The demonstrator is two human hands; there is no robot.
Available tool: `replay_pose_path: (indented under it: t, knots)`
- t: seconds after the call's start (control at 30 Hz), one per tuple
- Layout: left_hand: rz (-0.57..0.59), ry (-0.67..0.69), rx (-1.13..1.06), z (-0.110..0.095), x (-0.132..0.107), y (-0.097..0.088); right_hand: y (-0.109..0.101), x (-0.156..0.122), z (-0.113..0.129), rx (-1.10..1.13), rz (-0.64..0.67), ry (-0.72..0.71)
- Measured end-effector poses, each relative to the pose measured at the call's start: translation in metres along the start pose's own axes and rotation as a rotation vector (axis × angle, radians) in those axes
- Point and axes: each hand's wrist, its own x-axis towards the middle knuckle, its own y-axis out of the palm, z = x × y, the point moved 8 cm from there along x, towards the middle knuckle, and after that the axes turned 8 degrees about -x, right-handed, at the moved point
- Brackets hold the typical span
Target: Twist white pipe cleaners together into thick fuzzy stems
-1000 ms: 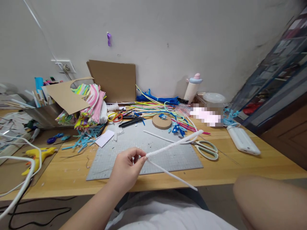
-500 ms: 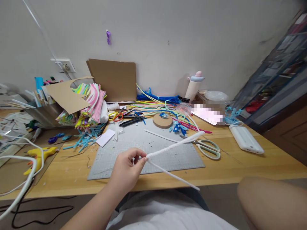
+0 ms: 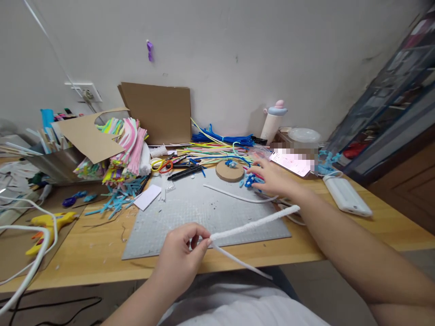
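Observation:
My left hand (image 3: pixel 186 253) pinches a white pipe cleaner (image 3: pixel 254 224) at its bend, above the front edge of the grey cutting mat (image 3: pixel 176 208). One thick length points up to the right and a thinner length hangs toward my lap. Further back, my right hand (image 3: pixel 273 179) hovers with fingers apart over a cluster of blue pipe cleaner pieces (image 3: pixel 250 181); whether it touches them I cannot tell. Another white pipe cleaner (image 3: pixel 234 196) lies on the mat. My right wrist and forearm largely hide the scissors (image 3: pixel 295 220).
Behind the mat sit a round cardboard disc (image 3: pixel 222 174), loose coloured pipe cleaners (image 3: pixel 217 154) and a black pen (image 3: pixel 185 173). A phone (image 3: pixel 292 163) and a white power bank (image 3: pixel 346 194) are at right. At left lie a yellow glue gun (image 3: pixel 56 222) and white cables (image 3: pixel 44 240).
My right hand has come in from the lower right and reached across the table to the blue pieces. My left hand has dipped slightly, still pinching the white pipe cleaner.

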Motion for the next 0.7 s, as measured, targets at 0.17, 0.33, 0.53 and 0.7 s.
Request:
replay_pose_path:
  t: [0.17, 0.33, 0.53, 0.7]
  knots:
    - [-0.001, -0.002, -0.01, 0.003, 0.008, 0.002, 0.036, 0.017, -0.003, 0.015, 0.167, -0.025]
    - [-0.004, -0.006, -0.023, 0.005, 0.018, 0.006, 0.045, 0.028, -0.001, 0.041, 0.217, -0.066]
    - [0.002, 0.008, -0.042, 0.006, 0.024, 0.007, 0.048, 0.035, 0.013, 0.109, 0.208, -0.131]
    - [-0.004, -0.003, -0.038, 0.008, 0.022, 0.003, 0.032, 0.04, -0.001, 0.193, 0.219, -0.13]
